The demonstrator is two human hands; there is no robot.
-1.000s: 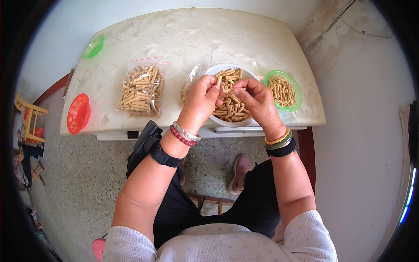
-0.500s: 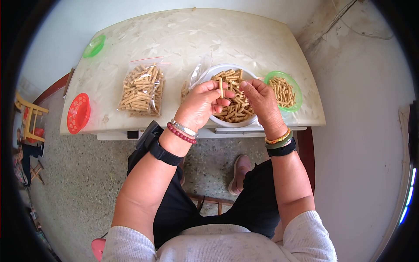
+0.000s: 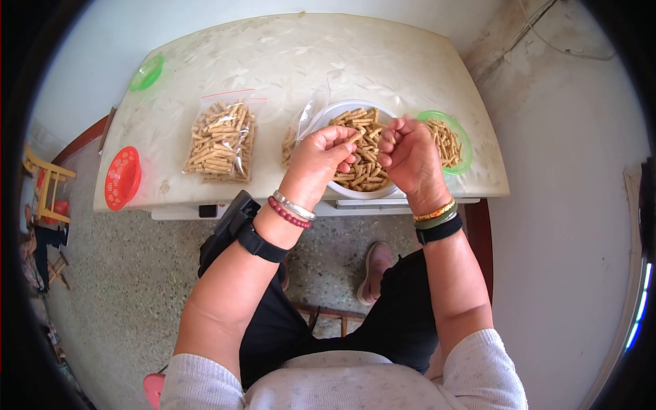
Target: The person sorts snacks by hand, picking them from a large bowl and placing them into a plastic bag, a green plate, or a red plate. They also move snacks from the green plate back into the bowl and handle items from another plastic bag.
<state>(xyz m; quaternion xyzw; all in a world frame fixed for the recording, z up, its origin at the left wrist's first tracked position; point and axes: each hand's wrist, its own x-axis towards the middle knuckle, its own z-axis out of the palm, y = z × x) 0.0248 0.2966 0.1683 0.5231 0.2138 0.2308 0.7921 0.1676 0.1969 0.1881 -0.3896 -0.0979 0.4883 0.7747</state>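
Observation:
Over a white bowl heaped with short beige sticks, my left hand pinches one short beige stick between thumb and fingers. My right hand is beside it, above the bowl's right side, its palm turned up and its fingers curled closed. Whether anything small is in those fingers is hidden. A clear bag with more sticks is left of the bowl, partly behind my left hand. Right of my right hand, a green basket holds thinner sticks.
A filled zip bag of sticks lies left of centre on the patterned table. A red basket is at the table's left edge, a green basket at the far left corner. A wall rises on the right.
The stick in my left hand has tilted from upright to slanting. My right hand has turned palm up, with its fingers curled in, and moved slightly away from my left hand.

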